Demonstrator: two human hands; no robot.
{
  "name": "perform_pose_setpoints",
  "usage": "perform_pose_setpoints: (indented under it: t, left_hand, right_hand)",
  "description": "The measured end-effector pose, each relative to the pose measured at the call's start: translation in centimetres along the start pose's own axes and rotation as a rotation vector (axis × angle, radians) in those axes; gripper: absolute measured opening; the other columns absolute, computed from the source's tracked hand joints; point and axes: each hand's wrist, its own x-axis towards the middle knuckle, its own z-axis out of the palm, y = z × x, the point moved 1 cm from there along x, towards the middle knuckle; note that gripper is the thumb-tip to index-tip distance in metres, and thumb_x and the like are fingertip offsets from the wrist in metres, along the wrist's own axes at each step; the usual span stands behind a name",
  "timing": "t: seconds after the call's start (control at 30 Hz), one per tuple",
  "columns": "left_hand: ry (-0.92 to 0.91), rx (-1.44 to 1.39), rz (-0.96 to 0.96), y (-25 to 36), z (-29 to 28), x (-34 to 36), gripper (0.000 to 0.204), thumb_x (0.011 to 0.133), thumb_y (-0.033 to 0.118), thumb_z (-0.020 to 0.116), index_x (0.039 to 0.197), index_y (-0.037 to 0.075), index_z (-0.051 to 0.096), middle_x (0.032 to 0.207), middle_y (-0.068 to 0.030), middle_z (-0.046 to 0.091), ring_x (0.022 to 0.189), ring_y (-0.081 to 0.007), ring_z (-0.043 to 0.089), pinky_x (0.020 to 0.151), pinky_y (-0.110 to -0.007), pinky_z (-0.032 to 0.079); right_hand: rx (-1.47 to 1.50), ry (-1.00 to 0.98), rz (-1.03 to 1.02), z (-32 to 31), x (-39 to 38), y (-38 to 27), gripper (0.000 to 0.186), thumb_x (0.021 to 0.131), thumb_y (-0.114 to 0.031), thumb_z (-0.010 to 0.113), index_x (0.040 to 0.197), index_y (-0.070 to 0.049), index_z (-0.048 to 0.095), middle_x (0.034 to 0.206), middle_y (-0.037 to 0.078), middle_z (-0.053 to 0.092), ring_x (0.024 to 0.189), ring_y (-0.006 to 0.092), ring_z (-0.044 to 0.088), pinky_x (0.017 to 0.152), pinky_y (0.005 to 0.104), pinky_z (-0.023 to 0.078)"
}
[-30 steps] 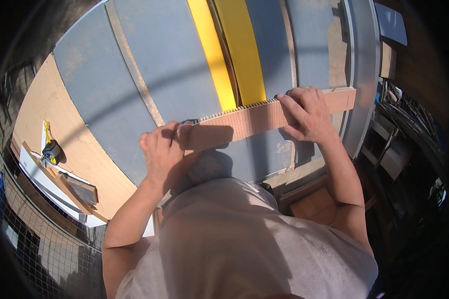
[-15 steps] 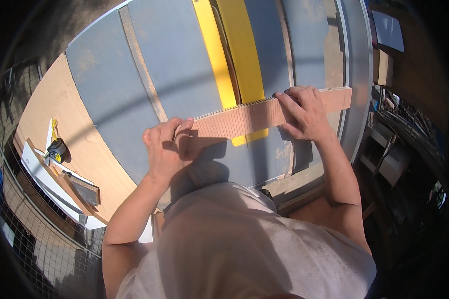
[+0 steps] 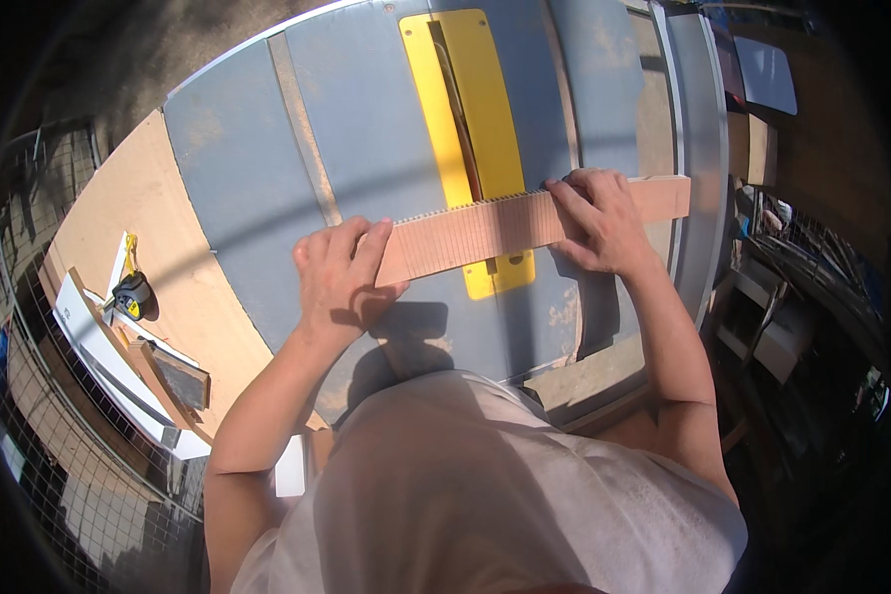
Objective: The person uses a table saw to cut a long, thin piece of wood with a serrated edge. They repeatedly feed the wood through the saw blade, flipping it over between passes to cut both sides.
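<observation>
A long, narrow wooden strip point(image 3: 515, 234) with many fine, evenly spaced cuts lies crosswise over the yellow throat plate point(image 3: 492, 119) of a table saw. My left hand point(image 3: 342, 267) grips its left end, fingers over the far edge. Towards the right end, my right hand point(image 3: 604, 223) is closed on the strip, with an uncut stretch of wood extending past it. The cuts show as small teeth along the far edge. A dark slot runs lengthwise through the plate and passes under the strip; I cannot make out the blade there.
The grey saw table point(image 3: 238, 148) has lengthwise grooves, and a metal rail point(image 3: 698, 148) runs along its right side. On the plywood panel point(image 3: 183, 257) at left lie a tape measure point(image 3: 131, 296) and wood offcuts point(image 3: 158, 381). Wire mesh point(image 3: 79, 465) stands beyond.
The view has shifted slightly, bringing the far end of the yellow plate into sight. Both hands keep hold of the strip, which sits a little farther from the plate's near end.
</observation>
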Motion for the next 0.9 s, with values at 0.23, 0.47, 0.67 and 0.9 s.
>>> perform_pose_setpoints:
  t: [0.23,0.47,0.67,0.9]
  left_hand:
    - [0.063,-0.010,0.036,-0.9,0.5,0.0,0.082,0.060,0.035,0.094,0.133,0.010,0.066,0.121,-0.0089,0.062,0.105,-0.0291,0.057,0.095,-0.048,0.038]
    - [0.066,-0.012,-0.043,-0.4,-0.1,1.3,0.080,0.060,0.034,0.094,0.132,0.011,0.067,0.121,-0.0075,0.061,0.106,-0.0281,0.055,0.095,-0.046,0.037]
    - [0.048,0.006,-0.083,-1.2,-0.4,2.6,0.083,0.057,0.034,0.096,0.132,0.015,0.067,0.123,-0.0075,0.061,0.108,-0.0284,0.055,0.098,-0.046,0.038]
    - [0.015,0.030,-0.163,-1.1,-0.8,3.7,0.080,0.058,0.032,0.098,0.130,0.017,0.067,0.127,-0.0108,0.060,0.116,-0.0325,0.055,0.103,-0.049,0.039]
  right_hand:
    - [0.005,-0.030,0.044,-0.1,0.4,0.0,0.081,0.065,-0.029,0.089,0.139,-0.014,0.061,0.124,0.011,0.058,0.116,0.0325,0.055,0.100,0.0452,0.041]
    - [-0.019,0.035,0.012,0.3,1.7,1.3,0.079,0.068,-0.035,0.086,0.140,-0.012,0.062,0.125,0.013,0.058,0.118,0.0334,0.054,0.103,0.0464,0.040]
    - [0.012,0.034,0.076,0.0,2.9,1.5,0.084,0.061,-0.026,0.091,0.139,-0.013,0.064,0.130,0.014,0.059,0.124,0.0349,0.053,0.108,0.0475,0.041]
    - [0.071,-0.031,0.243,-1.1,4.3,0.8,0.088,0.054,-0.021,0.096,0.137,-0.020,0.067,0.135,0.014,0.059,0.128,0.0363,0.053,0.112,0.0468,0.042]
